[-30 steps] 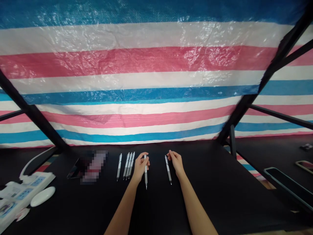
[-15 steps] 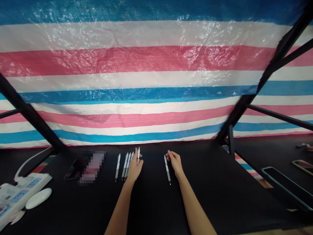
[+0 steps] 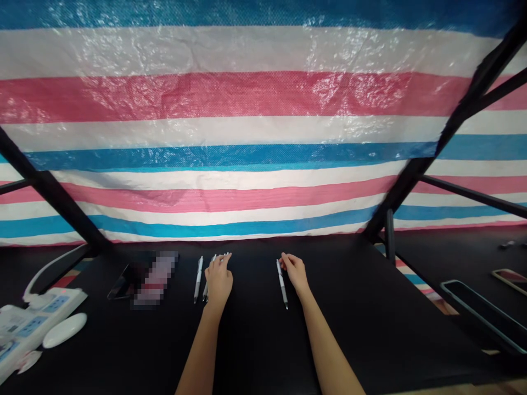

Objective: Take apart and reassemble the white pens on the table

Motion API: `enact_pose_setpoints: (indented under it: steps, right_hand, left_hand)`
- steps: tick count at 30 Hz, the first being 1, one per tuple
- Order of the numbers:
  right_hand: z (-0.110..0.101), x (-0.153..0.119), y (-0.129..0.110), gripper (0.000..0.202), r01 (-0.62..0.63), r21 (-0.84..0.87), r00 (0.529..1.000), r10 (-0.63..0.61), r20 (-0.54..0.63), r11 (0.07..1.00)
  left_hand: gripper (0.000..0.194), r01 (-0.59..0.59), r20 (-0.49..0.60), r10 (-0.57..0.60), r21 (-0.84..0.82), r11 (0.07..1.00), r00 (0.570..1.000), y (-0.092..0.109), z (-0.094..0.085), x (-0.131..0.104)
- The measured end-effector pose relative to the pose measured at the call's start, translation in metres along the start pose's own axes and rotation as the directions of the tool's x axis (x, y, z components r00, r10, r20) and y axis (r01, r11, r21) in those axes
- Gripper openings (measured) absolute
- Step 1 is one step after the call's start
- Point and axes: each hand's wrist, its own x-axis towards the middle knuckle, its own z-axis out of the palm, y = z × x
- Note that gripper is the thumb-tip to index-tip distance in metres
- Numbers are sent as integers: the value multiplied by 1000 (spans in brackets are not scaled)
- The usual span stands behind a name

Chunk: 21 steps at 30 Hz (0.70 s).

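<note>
My left hand (image 3: 219, 278) lies palm down over a group of white-and-grey click pens (image 3: 205, 293), its fingers stretched across them. Only the pens' tops and some lower ends show around the hand. Just left of it, a single pen (image 3: 198, 278) lies on the black table. My right hand (image 3: 294, 271) rests to the right with fingers curled together, the fingertips at the upper end of another pen (image 3: 282, 286). That pen lies flat, slightly slanted, tip towards me. The right thumb is hidden.
On the left lie a phone (image 3: 128, 277), partly pixelated, a white power strip (image 3: 45, 318) with a cable, and a white oval object (image 3: 65, 331). Black frame bars (image 3: 61, 203) slant at both sides before a striped sheet (image 3: 230, 203). More phones (image 3: 481, 312) lie at right.
My left hand has shifted slightly left and turned palm down over the pens. The pen that stuck up from its fingers no longer shows there. My right hand has stayed still.
</note>
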Motion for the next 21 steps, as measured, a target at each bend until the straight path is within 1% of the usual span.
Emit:
enact_pose_setpoints:
  steps: [3,6,8,9,11,13,14,16,18,21]
  right_hand:
    - [-5,-6,-7,40,63,-283,997,-46,68,957]
    - [-7,-10,-14,27,125,-482,984,-47,171,867]
    - [-7,-12,-17,20,163,-553,969,-29,244,817]
    - [-7,-13,-18,23,182,-571,961,-22,275,800]
    - [-7,-14,-21,32,215,-588,950,-26,313,780]
    - [-7,-15,-23,38,247,-572,944,-61,325,782]
    - [-6,-15,-24,39,260,-542,941,-84,326,799]
    - [-4,-16,-24,40,266,-427,938,-130,323,864]
    - [0,-16,-24,37,253,-274,933,-159,324,928]
    - [5,-17,-26,26,236,-116,917,-182,354,965]
  left_hand:
    - [52,23,-40,-25,-44,999,999,1,-2,1]
    - [43,-5,-119,-19,-199,980,993,7,1,1]
    - [35,-48,-177,-20,-368,928,984,15,6,0]
    - [32,-65,-188,-24,-452,890,982,19,9,-1]
    - [28,-70,-157,-24,-564,823,987,28,15,-4]
    - [27,-46,-85,-10,-631,774,996,34,20,-7]
    - [26,-34,-48,4,-656,754,999,36,22,-8]
    - [28,-5,17,23,-700,714,1000,38,24,-9]
    - [33,22,68,41,-733,680,997,37,25,-10]
    - [39,37,115,80,-762,646,990,36,25,-10]
